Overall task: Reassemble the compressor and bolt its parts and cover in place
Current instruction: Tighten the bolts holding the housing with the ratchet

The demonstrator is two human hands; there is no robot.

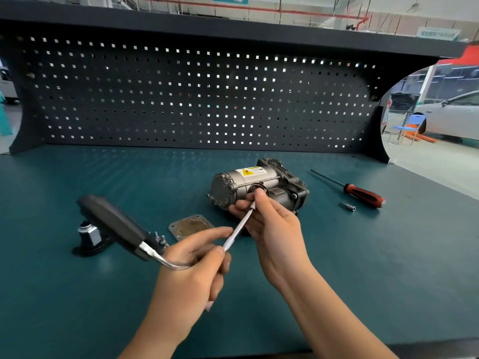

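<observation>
- Toward the left edge of the dark teal surface (77,307) stands a black round part with a silver hex fitting (88,238), set aside, probably awaiting refitting.
- The left grip (191,263) is curled round the head of a black-handled ratchet (111,221), placed to turn it.
- Just behind lies a square grey metal cover plate (190,227), not yet bolted on.
- A thin silver extension bar (242,222) runs to the right grip (274,229), which pinches its tip, steadying it on a fastener.
- The silver-grey compressor (233,182) lies mid-surface.
- Toward the right edge, within reach, lie a small silver bit (347,207) and a red-and-black screwdriver (363,194).
</observation>
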